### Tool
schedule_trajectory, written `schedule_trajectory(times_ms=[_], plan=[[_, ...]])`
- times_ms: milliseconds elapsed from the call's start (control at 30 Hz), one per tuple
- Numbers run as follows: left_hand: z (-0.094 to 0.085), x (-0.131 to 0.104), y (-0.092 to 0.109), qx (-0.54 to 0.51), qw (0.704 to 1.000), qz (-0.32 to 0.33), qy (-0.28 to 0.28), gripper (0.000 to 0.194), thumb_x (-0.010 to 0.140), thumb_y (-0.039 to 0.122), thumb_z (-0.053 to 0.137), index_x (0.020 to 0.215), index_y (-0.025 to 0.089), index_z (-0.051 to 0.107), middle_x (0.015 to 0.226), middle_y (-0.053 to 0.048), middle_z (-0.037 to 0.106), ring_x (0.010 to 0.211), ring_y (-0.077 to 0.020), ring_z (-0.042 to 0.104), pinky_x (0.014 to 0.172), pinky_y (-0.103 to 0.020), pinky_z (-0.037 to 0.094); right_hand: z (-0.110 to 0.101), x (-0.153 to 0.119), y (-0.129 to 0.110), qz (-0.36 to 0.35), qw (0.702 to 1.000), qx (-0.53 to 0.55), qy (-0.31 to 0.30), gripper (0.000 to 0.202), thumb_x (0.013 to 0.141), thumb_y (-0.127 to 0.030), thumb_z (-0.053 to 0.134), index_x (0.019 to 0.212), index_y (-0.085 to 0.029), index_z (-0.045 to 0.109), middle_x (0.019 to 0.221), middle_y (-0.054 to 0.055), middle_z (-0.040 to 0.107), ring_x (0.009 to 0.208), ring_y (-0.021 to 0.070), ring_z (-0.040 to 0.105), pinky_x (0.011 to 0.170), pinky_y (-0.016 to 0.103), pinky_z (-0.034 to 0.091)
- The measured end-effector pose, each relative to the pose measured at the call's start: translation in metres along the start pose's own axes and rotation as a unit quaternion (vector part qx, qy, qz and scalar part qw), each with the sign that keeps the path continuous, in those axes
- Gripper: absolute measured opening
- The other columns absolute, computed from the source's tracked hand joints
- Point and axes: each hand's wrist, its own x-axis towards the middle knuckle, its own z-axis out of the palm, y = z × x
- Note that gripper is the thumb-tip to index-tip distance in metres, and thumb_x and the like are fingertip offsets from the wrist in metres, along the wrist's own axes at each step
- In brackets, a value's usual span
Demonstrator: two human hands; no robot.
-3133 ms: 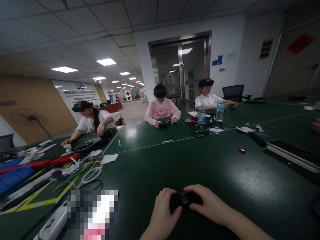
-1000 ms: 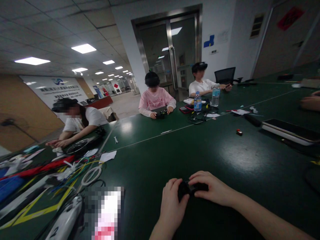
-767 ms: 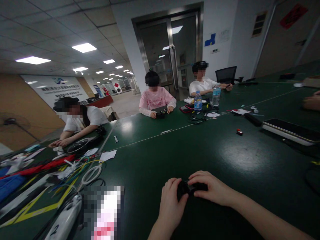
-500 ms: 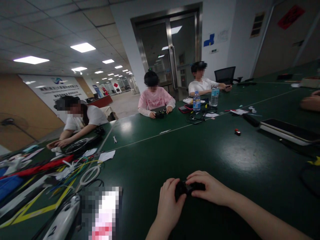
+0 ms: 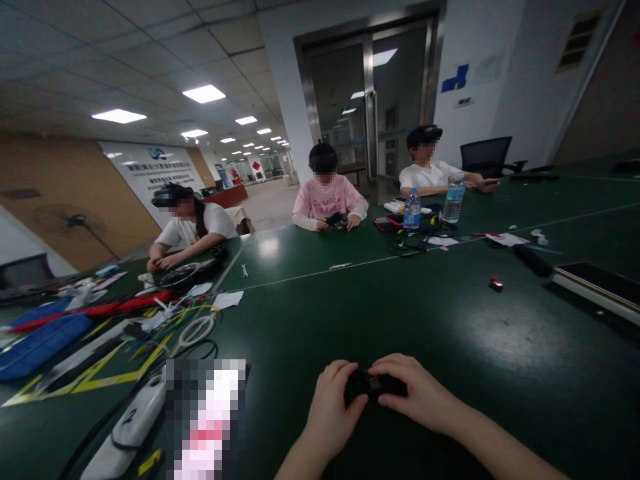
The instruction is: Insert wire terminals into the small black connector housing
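A small, elongated black object sat at five o'clock in the head view, the left hand gripping its nine-o'clock end and the right hand its three-o'clock end. On the glossy dark green table, a small red-and-white block lay toward two o'clock from it, a silver metal wrench toward ten.

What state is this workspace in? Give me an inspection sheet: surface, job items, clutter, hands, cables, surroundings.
Surface: glossy dark green tabletop, reflecting light.
Job items: small black device, held; exact type unclear.
Clutter: blue tray, small wrench, paper sheet, two plastic bottles.
Hands: left hand and right hand both grip the device's ends.
Cables: coiled white cable at left; black cables beside the bottles.
Surroundings: three seated people in black headsets; glass double door behind.
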Motion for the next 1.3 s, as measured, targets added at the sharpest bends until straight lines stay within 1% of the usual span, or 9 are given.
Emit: schedule_trajectory(times_ms=[100,200,333,467,733,933,1100,1200,1300], plan=[[0.002,0.001,-0.003,-0.001,1.0,0.014,0.007,0.045,0.073,0.021,0.058,0.118,0.019,0.055,0.121,-0.008,0.053,0.111,-0.0233,0.047,0.099,-0.035,0.036,-0.001,0.0,-0.004,-0.008,1.0,0.0,0.002,0.035,0.073,-0.03,0.068,0.108,-0.03,0.064,0.115,0.004,0.063,0.11,0.0261,0.053,0.097,0.043,0.037],[0.002,0.001,-0.005,-0.002,1.0,0.021,0.009,0.043,0.074,0.023,0.058,0.118,0.021,0.055,0.121,-0.007,0.053,0.111,-0.0238,0.047,0.099,-0.036,0.036,-0.002,0.001,-0.007,-0.002,1.0,0.001,0.002,0.031,0.074,-0.03,0.067,0.105,-0.031,0.065,0.114,0.003,0.063,0.11,0.0255,0.053,0.097,0.043,0.036],[0.001,0.0,-0.005,-0.002,1.0,0.027,0.005,0.047,0.073,0.023,0.059,0.12,0.022,0.052,0.123,-0.007,0.051,0.112,-0.0243,0.047,0.099,-0.037,0.036,-0.002,0.003,-0.008,0.005,1.0,-0.003,0.004,0.027,0.076,-0.029,0.065,0.102,-0.031,0.066,0.113,0.002,0.064,0.109,0.0245,0.053,0.096,0.042,0.036],[-0.001,-0.001,-0.004,-0.002,1.0,0.03,0.001,0.052,0.074,0.026,0.061,0.125,0.021,0.049,0.126,-0.008,0.049,0.114,-0.0249,0.045,0.1,-0.037,0.035,-0.001,0.004,-0.006,0.004,1.0,-0.004,0.003,0.025,0.076,-0.028,0.064,0.101,-0.03,0.067,0.111,0.003,0.064,0.109,0.0239,0.054,0.096,0.041,0.036],[0.0,0.001,0.001,0.016,0.999,0.041,0.009,0.043,0.076,0.022,0.059,0.118,0.021,0.053,0.123,-0.007,0.052,0.112,-0.0241,0.047,0.098,-0.037,0.036,0.002,0.007,0.002,0.007,1.0,-0.008,0.017,0.026,0.075,-0.029,0.065,0.101,-0.03,0.067,0.112,0.002,0.064,0.108,0.0234,0.054,0.096,0.04,0.037],[-0.003,0.007,0.008,0.026,0.999,0.036,-0.011,0.037,0.077,0.022,0.056,0.114,0.02,0.054,0.12,-0.007,0.052,0.11,-0.0236,0.048,0.096,-0.036,0.038,0.0,0.013,0.005,0.024,0.999,0.03,0.006,0.032,0.075,-0.025,0.065,0.106,-0.028,0.064,0.111,0.001,0.064,0.106,0.0222,0.056,0.092,0.036,0.042],[-0.005,0.016,0.007,0.023,0.999,0.033,-0.02,0.038,0.072,0.022,0.062,0.11,0.02,0.056,0.115,-0.007,0.054,0.107,-0.0239,0.049,0.094,-0.035,0.039,-0.006,0.012,0.001,0.026,0.999,0.033,0.009,0.033,0.073,-0.021,0.066,0.105,-0.024,0.064,0.109,0.002,0.065,0.106,0.022,0.057,0.094,0.034,0.042],[-0.006,0.018,0.008,0.016,0.999,0.03,-0.024,0.039,0.071,0.027,0.065,0.109,0.021,0.058,0.113,-0.006,0.055,0.105,-0.0239,0.051,0.092,-0.035,0.041,-0.008,0.011,0.001,0.026,0.999,0.034,0.004,0.032,0.073,-0.021,0.065,0.105,-0.026,0.065,0.109,0.001,0.064,0.106,0.0221,0.057,0.093,0.035,0.043],[-0.004,0.017,0.009,0.009,0.999,0.029,-0.015,0.04,0.073,0.029,0.064,0.111,0.021,0.058,0.115,-0.006,0.054,0.107,-0.0235,0.05,0.094,-0.035,0.04,-0.007,0.01,0.005,0.024,0.999,0.032,0.007,0.032,0.074,-0.021,0.064,0.106,-0.026,0.064,0.11,0.001,0.063,0.107,0.0218,0.056,0.093,0.035,0.043]])
